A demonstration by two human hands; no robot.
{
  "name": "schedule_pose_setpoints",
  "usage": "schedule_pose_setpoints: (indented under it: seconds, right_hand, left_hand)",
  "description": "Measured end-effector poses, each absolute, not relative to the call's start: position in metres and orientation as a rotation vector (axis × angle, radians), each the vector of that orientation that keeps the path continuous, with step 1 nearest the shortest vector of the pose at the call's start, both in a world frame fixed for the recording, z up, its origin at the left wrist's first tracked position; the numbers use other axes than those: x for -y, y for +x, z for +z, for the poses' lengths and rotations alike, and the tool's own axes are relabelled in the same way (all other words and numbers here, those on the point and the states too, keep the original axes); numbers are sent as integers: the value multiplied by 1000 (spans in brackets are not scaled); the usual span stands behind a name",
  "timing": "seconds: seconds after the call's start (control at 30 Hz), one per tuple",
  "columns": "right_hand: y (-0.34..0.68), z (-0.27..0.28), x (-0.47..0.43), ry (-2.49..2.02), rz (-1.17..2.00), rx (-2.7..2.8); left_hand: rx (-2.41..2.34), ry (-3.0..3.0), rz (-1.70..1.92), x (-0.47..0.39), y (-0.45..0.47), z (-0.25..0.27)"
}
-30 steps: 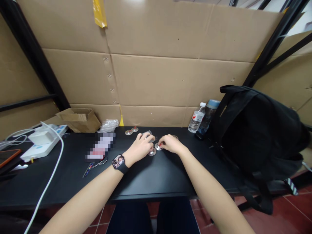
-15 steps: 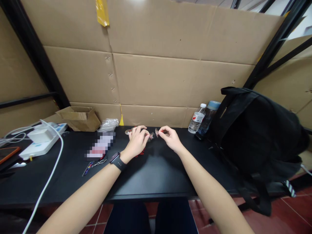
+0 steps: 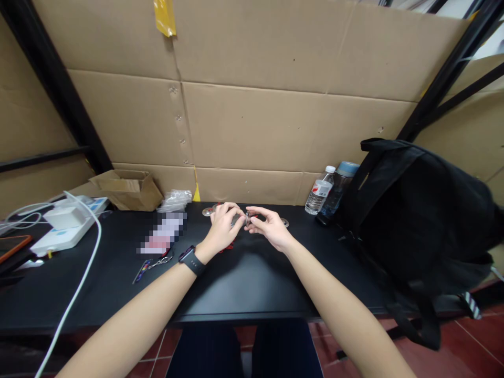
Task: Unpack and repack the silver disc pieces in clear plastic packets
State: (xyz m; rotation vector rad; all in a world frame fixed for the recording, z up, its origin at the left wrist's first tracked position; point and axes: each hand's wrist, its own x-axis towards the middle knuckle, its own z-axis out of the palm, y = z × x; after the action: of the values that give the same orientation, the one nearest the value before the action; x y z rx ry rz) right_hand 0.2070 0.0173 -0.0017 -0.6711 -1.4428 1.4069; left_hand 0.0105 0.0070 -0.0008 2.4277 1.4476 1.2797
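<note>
The two hands meet above the table (image 3: 252, 286), fingertips together around a shiny disc (image 3: 247, 218) turned edge-on, probably so that both can reach it. The right hand (image 3: 271, 228) pinches it, thumb against its right side and fingers reaching over it, a grip that seems meant to keep it upright. The left hand (image 3: 225, 226) curls in from the left, palm down; whether it grips or merely touches, I cannot tell, as its fingers hide the contact. Red cord (image 3: 227, 247) shows below the left wrist. A far-left disc (image 3: 207, 212) and a right-hand disc (image 3: 285, 223) lie flat, likely steadiest that way. The bag (image 3: 417, 220) and bottle (image 3: 318, 195) stand right, the box (image 3: 129, 193) far left, which leaves the middle for working.
</note>
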Motion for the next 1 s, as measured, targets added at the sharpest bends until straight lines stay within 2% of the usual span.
schedule_pose_setpoints:
  seconds: [0.43,0.57,0.7,0.87,1.0]
  right_hand:
    - [208,0,-21,-783,1209,1453]
    - [218,6,-24,-860,1124,1452]
    - [230,6,-31,-913,1033,1514]
    - [240,1,-39,-1020,667,1745]
    - [244,3,-36,-1133,424,1970]
  left_hand:
    - [-1386,2543,1111,-23,-2,-8]
    - [-1501,2545,934,-39,-20,-16]
    - [-1387,2516,680,-45,-33,-20]
    - [-1055,2622,499,-33,-27,-13]
    - [-1055,2661,334,-23,-18,-7]
